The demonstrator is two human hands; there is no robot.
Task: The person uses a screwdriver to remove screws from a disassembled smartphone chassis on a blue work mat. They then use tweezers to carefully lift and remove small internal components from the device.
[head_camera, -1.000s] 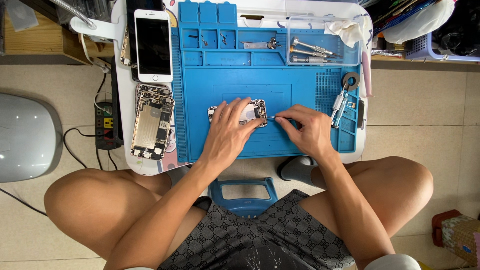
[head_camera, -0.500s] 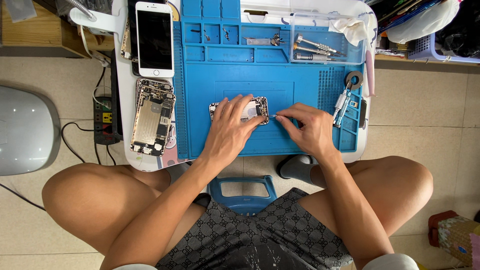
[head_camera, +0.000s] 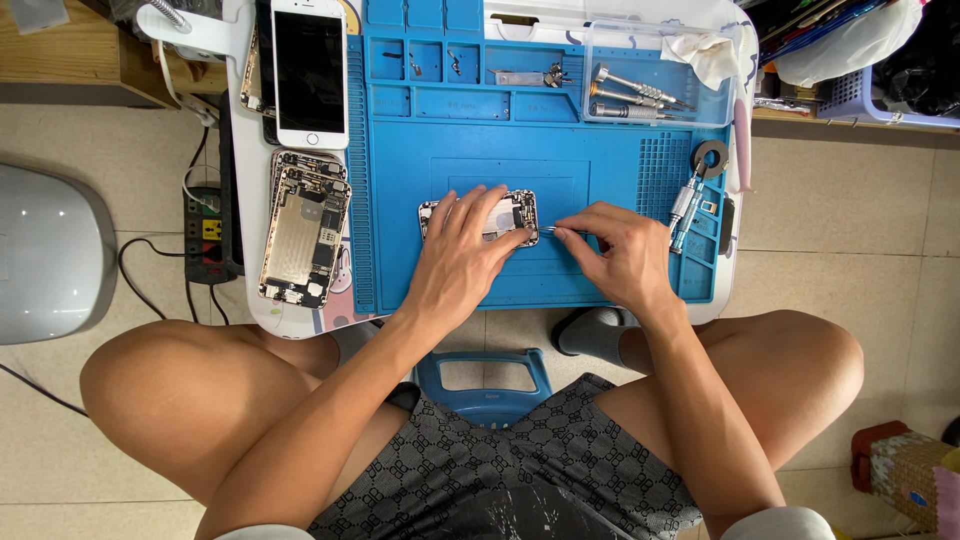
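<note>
On blue mat (head_camera: 600, 150) | tiled floor (head_camera: 900, 260) | left grip (head_camera: 462, 255) flat on phone chassis (head_camera: 515, 212) | right grip (head_camera: 610, 250) pinching tweezers (head_camera: 549, 230)

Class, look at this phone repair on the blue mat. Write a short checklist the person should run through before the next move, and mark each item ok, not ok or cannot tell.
1. Opened phone body lies flat on the blue mat: ok.
2. Left hand presses on the phone body to steady it: ok.
3. Right hand pinches a thin metal tool with its tip at the phone body's right edge: ok.
4. Which part the tip touches: cannot tell, too small.
5. Spare screwdrivers lie in the clear tray at the mat's top: ok.
6. Second opened phone and white phone lie left of the mat, apart from both hands: ok.
</note>
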